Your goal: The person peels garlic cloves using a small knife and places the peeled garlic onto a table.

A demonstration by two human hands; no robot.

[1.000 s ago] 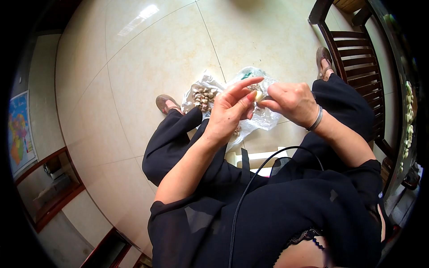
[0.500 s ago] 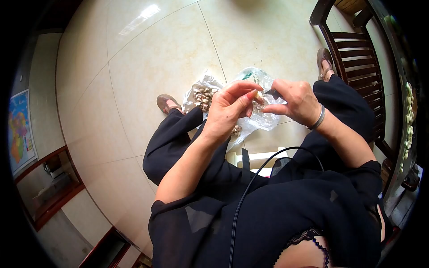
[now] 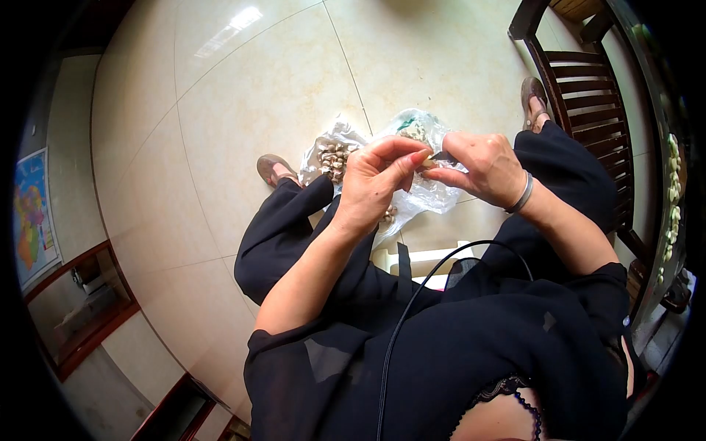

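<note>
Between the thumb and fingers of my left hand point(image 3: 379, 176) is a small pale clove point(image 3: 429, 161), mostly covered by the fingertips. My right hand point(image 3: 482, 167) is closed on a small dark blade point(image 3: 442, 156), whose tip meets the clove. Beneath and beyond the hands, unpeeled garlic cloves point(image 3: 334, 159) lie on a crumpled white plastic bag point(image 3: 340, 132). A second, clearer bag point(image 3: 441, 200) with pale pieces on it spreads to the right, partly hidden by both hands.
A dark slatted wooden chair point(image 3: 588, 99) stands at the right. Beyond it, a row of pale cloves point(image 3: 673, 195) lies along a dark surface. A white plastic object point(image 3: 426, 257) sits between the legs, and a black cable point(image 3: 393, 338) crosses the lap.
The right thumb and blade moved away from the clove, then came back to it. My left fingers have closed further around the clove.
</note>
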